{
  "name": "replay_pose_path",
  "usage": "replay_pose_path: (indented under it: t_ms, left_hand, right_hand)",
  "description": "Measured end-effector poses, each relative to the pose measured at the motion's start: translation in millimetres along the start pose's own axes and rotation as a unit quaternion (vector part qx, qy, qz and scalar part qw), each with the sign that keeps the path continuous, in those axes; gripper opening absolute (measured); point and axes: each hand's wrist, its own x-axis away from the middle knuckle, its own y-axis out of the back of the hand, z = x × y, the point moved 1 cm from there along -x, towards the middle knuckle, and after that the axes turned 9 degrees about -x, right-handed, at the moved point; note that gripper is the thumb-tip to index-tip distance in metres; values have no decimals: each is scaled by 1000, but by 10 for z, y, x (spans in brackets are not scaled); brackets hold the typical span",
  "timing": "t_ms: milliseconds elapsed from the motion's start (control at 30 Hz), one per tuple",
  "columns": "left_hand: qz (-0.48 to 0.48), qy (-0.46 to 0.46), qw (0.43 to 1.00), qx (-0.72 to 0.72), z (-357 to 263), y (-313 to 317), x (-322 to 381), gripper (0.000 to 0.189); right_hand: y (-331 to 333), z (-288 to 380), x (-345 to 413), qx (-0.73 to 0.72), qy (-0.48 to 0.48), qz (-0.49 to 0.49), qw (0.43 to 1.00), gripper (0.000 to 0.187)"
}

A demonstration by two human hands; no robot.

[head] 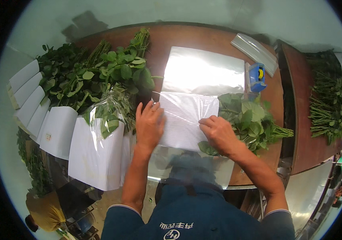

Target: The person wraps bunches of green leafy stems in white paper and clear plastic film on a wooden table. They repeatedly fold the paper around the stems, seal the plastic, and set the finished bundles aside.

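Note:
A bunch of leafy green stems lies across the table, its left end wrapped in white corrugated cardboard. Creased clear plastic film is drawn over the cardboard. My right hand pinches the film near the cardboard's right edge, where creases converge. At the left edge of the wrap rests my left hand, fingers somewhat apart; its contact with the film is partly hidden. Beneath and behind the bunch are shiny clear film sheets.
A blue tape dispenser with yellow core stands right of the sheets, near a curled plastic piece. Cardboard-wrapped bunches crowd the table's left side. More stems lie on another table at right. A person in yellow is at lower left.

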Motion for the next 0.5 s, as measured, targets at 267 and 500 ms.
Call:
replay_pose_path:
  t_ms: [267, 500]
  left_hand:
    - [-9, -104, 993, 63, -652, -265, 232, 32]
    - [-38, -131, 988, 78, -612, -484, 302, 24]
  right_hand:
    - [-434, 238, 78, 19, -57, -46, 997, 23]
    - [-636, 274, 141, -7, -82, -85, 993, 25]
